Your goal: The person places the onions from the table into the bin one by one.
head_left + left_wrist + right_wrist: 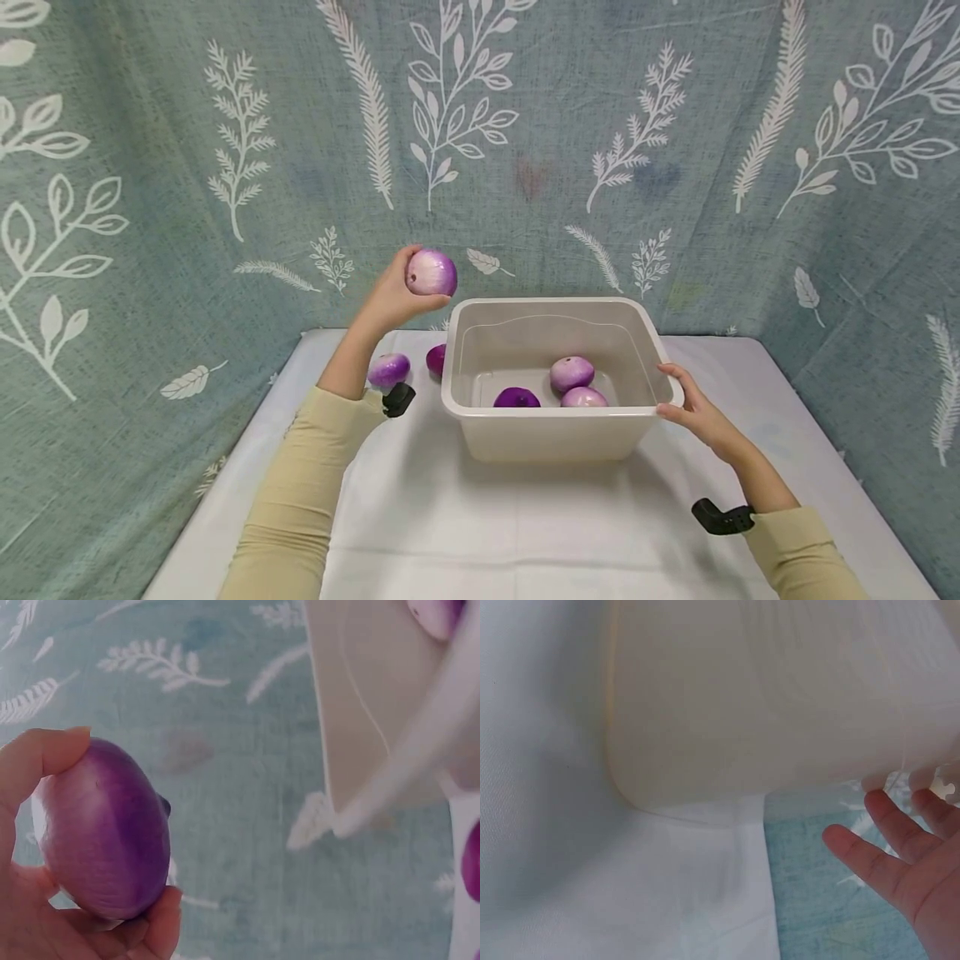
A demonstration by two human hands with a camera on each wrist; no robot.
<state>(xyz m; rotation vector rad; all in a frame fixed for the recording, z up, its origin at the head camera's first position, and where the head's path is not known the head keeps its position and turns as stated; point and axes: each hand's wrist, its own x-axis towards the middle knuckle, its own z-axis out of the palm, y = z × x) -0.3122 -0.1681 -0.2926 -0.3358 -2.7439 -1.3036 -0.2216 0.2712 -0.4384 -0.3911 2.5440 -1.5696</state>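
Note:
My left hand (pixel 392 298) grips a purple-and-white red onion (pixel 433 272), held up left of the bin and higher than its rim. Close up in the left wrist view, thumb and fingers curl round the glossy onion (pixel 112 829). A pale grey plastic bin (pixel 555 437) stands on the table, holding a dark purple onion (pixel 516 398) and two paler ones (pixel 572 373). At its right end my right hand (pixel 701 421) holds the rim near the front corner. In the right wrist view, some fingers (pixel 870 859) spread beside the bin's outer wall (pixel 705 712).
Left of the bin, a purple onion (pixel 389 370) lies on the white-covered table (pixel 420 517). A darker onion (pixel 436 360) sits partly hidden behind the bin's left edge. Green leaf-patterned cloth (pixel 525 167) hangs behind and at both sides.

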